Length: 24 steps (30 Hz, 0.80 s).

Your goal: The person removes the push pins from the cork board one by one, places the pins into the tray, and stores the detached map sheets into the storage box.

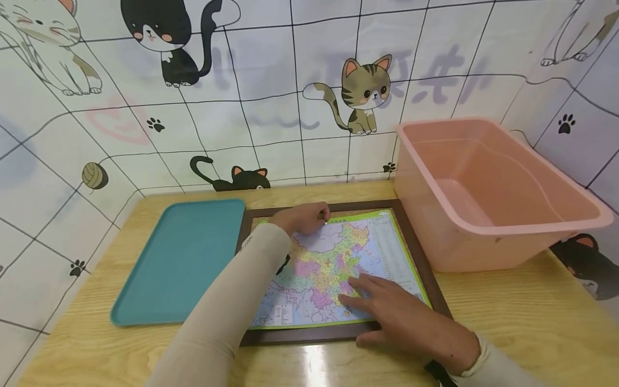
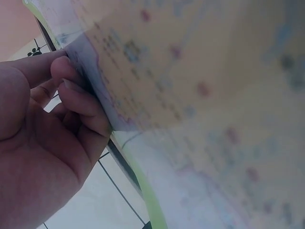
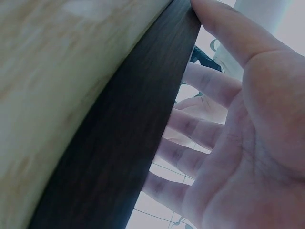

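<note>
A colourful printed map (image 1: 333, 263) with a green border lies on a brown-framed board (image 1: 309, 336). My left hand (image 1: 302, 217) is at the map's top edge, fingers curled, pinching a small thing with a pale, shiny tip; it is mostly hidden by the fingers. In the left wrist view the curled fingers (image 2: 83, 102) press up close to the map's edge. My right hand (image 1: 396, 309) lies over the map's lower right part with fingers spread and straight. Its thumb reaches the dark frame (image 3: 114, 114) at the front, seen large in the right wrist view.
A flat teal tray (image 1: 188, 263) lies left of the board on the wooden table (image 1: 493, 317). Behind and to the right stands a deep pink plastic tub (image 1: 464, 247), close to the frame. A wall covering (image 1: 271, 123) with cat drawings rises behind the table.
</note>
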{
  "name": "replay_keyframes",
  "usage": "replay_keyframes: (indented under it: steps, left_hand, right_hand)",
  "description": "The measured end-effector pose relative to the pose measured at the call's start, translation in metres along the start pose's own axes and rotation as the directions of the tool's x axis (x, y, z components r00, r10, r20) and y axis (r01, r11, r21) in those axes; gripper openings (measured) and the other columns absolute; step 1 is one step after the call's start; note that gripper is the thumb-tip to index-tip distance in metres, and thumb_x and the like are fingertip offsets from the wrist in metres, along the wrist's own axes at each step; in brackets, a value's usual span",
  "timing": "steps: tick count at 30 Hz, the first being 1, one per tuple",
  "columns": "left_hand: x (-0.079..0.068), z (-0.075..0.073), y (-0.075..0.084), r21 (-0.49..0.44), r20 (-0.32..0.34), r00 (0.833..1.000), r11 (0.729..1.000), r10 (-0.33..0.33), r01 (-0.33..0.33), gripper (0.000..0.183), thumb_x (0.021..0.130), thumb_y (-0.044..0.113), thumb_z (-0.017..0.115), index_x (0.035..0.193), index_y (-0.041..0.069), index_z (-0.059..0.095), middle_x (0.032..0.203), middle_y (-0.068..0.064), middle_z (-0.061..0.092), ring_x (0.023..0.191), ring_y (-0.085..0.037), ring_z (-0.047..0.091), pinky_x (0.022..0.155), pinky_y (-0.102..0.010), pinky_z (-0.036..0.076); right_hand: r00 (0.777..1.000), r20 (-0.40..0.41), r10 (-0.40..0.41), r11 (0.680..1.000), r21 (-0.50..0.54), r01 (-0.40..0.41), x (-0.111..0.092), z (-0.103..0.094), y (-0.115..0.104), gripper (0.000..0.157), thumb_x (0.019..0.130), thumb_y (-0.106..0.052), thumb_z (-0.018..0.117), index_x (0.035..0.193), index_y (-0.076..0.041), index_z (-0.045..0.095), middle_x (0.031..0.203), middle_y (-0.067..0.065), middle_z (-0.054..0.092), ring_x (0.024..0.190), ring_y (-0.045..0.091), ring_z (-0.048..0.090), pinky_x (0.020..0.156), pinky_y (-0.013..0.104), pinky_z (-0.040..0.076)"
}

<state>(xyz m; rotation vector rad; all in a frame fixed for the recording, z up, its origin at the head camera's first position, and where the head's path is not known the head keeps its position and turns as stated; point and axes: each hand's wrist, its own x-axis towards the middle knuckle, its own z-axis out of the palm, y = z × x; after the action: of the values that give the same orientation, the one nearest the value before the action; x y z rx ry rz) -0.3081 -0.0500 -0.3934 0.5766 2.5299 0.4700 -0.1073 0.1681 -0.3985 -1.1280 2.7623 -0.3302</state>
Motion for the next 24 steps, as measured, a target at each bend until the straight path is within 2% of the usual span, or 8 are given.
replay_keyframes:
  steps: [24]
  left_hand:
    - [-0.0017,0.0015,0.0009,-0.006,-0.022,1.000,1.000,-0.010,0.010,0.011,0.108,0.023,0.043,0.116,0.019,0.050,0.118,-0.004,0.054,0.095,-0.021,0.052,0.084,-0.037,0.040]
  right_hand:
    - [1.000,-0.003,0.014,1.000,0.014,-0.014,-0.0007,0.0005,-0.0014,0.069,0.082,-0.051,0.078,0.143,-0.026,0.056,0.151,0.010,0.048,0.143,0.039,0.041,0.109,0.056,0.041]
